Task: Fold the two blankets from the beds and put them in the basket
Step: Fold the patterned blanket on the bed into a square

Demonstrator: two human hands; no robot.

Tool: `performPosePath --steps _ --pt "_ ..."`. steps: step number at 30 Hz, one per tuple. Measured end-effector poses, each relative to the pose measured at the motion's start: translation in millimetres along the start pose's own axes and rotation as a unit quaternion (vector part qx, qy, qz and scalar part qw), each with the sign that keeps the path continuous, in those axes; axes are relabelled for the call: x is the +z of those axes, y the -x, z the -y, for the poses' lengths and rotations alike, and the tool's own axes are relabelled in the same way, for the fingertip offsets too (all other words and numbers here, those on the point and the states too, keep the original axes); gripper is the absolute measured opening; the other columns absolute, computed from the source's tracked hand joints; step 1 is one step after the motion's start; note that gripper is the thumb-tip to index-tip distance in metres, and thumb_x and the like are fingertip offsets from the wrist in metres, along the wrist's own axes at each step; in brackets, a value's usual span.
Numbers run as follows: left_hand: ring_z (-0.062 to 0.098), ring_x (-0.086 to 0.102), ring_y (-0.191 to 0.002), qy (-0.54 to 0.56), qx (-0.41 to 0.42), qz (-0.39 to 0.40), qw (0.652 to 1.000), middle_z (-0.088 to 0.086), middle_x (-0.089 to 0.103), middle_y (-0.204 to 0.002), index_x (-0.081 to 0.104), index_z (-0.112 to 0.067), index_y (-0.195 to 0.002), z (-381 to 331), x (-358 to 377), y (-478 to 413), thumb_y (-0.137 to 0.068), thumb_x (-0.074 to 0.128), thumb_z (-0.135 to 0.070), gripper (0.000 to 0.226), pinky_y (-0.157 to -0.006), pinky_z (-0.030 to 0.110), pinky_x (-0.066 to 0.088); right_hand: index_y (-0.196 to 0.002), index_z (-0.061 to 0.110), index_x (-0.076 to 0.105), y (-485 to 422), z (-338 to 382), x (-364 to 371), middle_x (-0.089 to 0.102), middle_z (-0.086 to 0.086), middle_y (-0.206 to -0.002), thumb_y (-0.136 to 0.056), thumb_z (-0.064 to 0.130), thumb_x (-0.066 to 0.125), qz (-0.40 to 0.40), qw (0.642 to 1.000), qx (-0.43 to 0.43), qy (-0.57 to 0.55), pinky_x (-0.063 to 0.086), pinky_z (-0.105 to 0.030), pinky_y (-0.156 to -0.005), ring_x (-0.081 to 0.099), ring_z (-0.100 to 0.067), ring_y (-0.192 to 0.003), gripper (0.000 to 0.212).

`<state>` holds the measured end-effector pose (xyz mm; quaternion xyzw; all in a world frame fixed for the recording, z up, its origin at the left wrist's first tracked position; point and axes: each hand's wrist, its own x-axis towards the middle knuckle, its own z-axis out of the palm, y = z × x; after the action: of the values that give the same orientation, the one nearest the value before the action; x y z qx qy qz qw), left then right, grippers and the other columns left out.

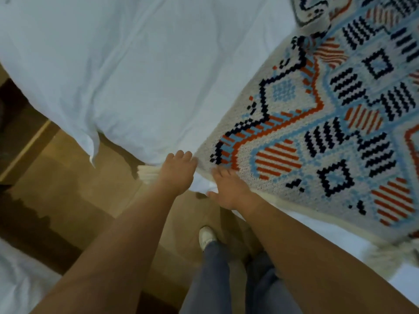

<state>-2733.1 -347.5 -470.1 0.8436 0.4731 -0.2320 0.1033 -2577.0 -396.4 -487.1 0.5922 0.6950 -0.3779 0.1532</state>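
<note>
Reaching over the bed (pixel 140 71), we've got both hands at the near corner of the blanket (pixel 335 123). It's a knitted blanket, cream ground with blue, navy and orange-red diamonds and stripes. It lies spread flat on the white sheet, covering the right side of the bed and running along the edge closest to us. At the top right a part of it is turned back on itself in a loose fold (pixel 315 17).

Our left hand (pixel 178 171) sits right on the blanket's corner with its fingers curled down over the edge and gripping it. A cream tassel (pixel 147 174) pokes out to the left from under the palm. Our right hand (pixel 229 191) is just beside it, touching the blanket's hem. Its fingers are stretched out onto the knit and the thumb is stuck out sideways over the sheet. It's blurred, but nothing looks pinched, so the hand reads as loose and flat. The two hands are near each other and not touching.

A second tassel (pixel 381 257) hangs off the blanket's edge at lower right. A white duvet corner (pixel 91 146) droops off the bed's left side over the tan floor (pixel 68 189). Below the arms we see grey trousers (pixel 215 279) and one white shoe (pixel 206 236). More white bedding (pixel 18 279) shows at bottom left.
</note>
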Motion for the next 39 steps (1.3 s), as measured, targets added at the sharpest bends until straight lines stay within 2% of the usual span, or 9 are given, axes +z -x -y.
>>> performPosePath --steps 2,7,15,22,26,29,31,35,39 --pt "0.027 0.041 -0.117 0.022 0.021 -0.002 1.0 0.007 0.043 -0.132 0.036 -0.013 -0.137 -17 1 -5 -0.087 0.041 -0.014 0.05 -0.093 0.036 0.034 -0.147 0.013 0.016 5 -3 0 0.021 -0.009 -0.154 -0.093 0.041 0.047 -0.029 0.999 -0.005 -0.028 0.022 -0.039 -0.114 0.016 -0.028 -0.142 0.068" --pt "0.025 0.043 -0.116 0.016 0.097 -0.007 0.995 0.006 0.045 -0.13 0.04 -0.016 -0.135 -70 -16 -24 -0.089 0.045 -0.017 0.046 -0.094 0.034 0.035 -0.135 0.012 0.035 36 -42 -5 0.044 -0.008 -0.134 -0.093 0.026 0.045 -0.157 0.984 0.038 -0.073 0.036 -0.033 -0.104 0.04 -0.022 -0.123 0.045" --pt "0.027 0.041 -0.118 -0.008 0.196 -0.006 0.981 0.009 0.044 -0.132 0.04 -0.014 -0.133 -218 -49 -48 -0.091 0.04 -0.016 0.042 -0.097 0.037 0.033 -0.125 0.007 0.045 132 -172 10 0.047 -0.012 -0.127 -0.092 0.021 0.042 -0.218 0.955 0.172 -0.101 0.035 -0.031 -0.093 0.044 -0.026 -0.115 0.035" --pt "0.028 0.042 -0.117 -0.016 0.23 -0.001 0.973 0.009 0.045 -0.131 0.04 -0.014 -0.133 -366 -55 -50 -0.091 0.038 -0.013 0.042 -0.097 0.038 0.032 -0.126 0.008 0.045 227 -284 43 0.048 -0.015 -0.125 -0.084 0.017 0.049 -0.285 0.9 0.319 -0.085 0.034 -0.037 -0.097 0.044 -0.032 -0.115 0.043" --pt "0.027 0.043 -0.115 -0.02 0.236 -0.014 0.971 0.008 0.047 -0.127 0.043 -0.015 -0.129 -433 -53 -55 -0.091 0.041 -0.012 0.039 -0.096 0.038 0.034 -0.124 0.012 0.044 260 -335 60 0.047 -0.014 -0.123 -0.087 0.019 0.048 -0.275 0.884 0.366 -0.093 0.038 -0.035 -0.092 0.044 -0.029 -0.112 0.038" --pt "0.028 0.041 -0.119 -0.051 0.219 0.002 0.974 0.008 0.044 -0.13 0.041 -0.015 -0.13 -469 -40 -59 -0.089 0.047 -0.014 0.041 -0.096 0.038 0.035 -0.141 0.023 0.028 270 -366 72 0.032 -0.013 -0.136 -0.09 0.021 0.045 -0.217 0.904 0.35 -0.111 0.041 -0.038 -0.094 0.034 -0.03 -0.123 0.053" --pt "0.028 0.041 -0.12 -0.071 0.199 0.005 0.977 0.009 0.042 -0.13 0.04 -0.014 -0.129 -480 -32 -59 -0.087 0.052 -0.014 0.044 -0.097 0.04 0.036 -0.142 0.025 0.025 271 -379 77 0.027 -0.012 -0.14 -0.091 0.02 0.046 -0.188 0.911 0.339 -0.138 0.043 -0.04 -0.091 0.03 -0.031 -0.126 0.056" --pt "0.024 0.055 -0.099 -0.114 0.177 -0.056 0.976 0.007 0.056 -0.11 0.054 -0.015 -0.114 -491 -32 -56 -0.083 0.059 -0.017 0.031 -0.082 0.036 0.047 -0.13 0.014 0.04 276 -399 84 0.038 -0.015 -0.132 -0.09 0.018 0.049 -0.177 0.909 0.332 -0.178 0.046 -0.038 -0.081 0.041 -0.032 -0.117 0.041" --pt "0.025 0.053 -0.104 -0.105 0.17 0.004 0.98 0.009 0.052 -0.117 0.045 -0.011 -0.121 -493 -31 -61 -0.091 0.043 -0.008 0.03 -0.087 0.036 0.043 -0.113 0.006 0.054 296 -419 98 0.056 -0.015 -0.113 -0.093 0.021 0.044 -0.192 0.903 0.338 -0.185 0.042 -0.032 -0.07 0.058 -0.03 -0.099 0.027"
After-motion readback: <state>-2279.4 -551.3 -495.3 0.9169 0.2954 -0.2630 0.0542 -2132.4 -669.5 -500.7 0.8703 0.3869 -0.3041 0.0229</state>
